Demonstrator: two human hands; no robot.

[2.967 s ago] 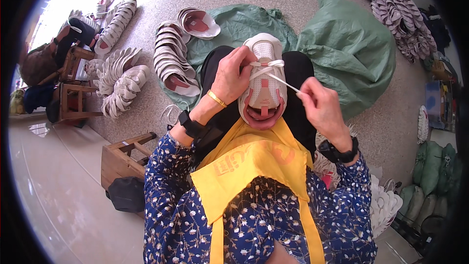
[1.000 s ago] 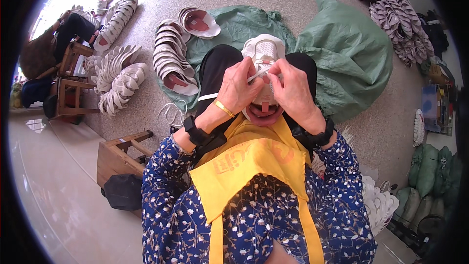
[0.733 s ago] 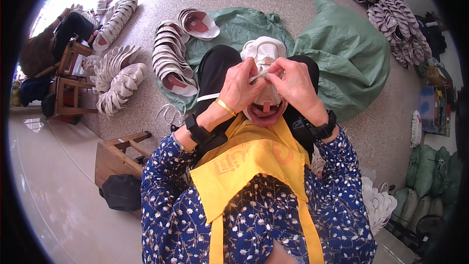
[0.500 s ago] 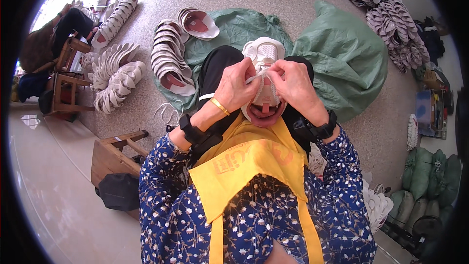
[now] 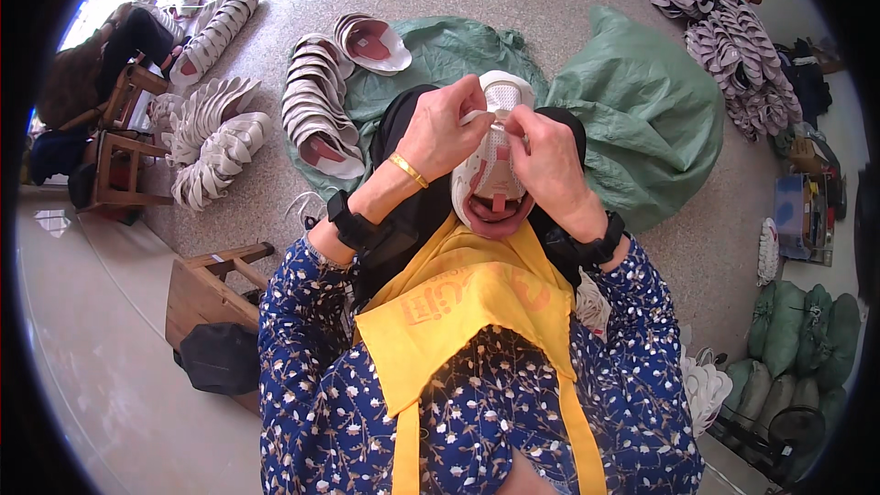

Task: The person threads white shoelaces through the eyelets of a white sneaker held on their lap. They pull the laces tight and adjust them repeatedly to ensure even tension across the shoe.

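Lengthwise, white shoe point(image 5: 496, 170), toe away from apron point(image 5: 467, 298).

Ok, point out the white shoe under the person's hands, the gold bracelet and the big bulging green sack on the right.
White shoe point(image 5: 496, 165): head view, on its tongue.
Gold bracelet point(image 5: 408, 170): head view, midway along the visible band.
Green sack point(image 5: 642, 119): head view, on the middle of its creased side.
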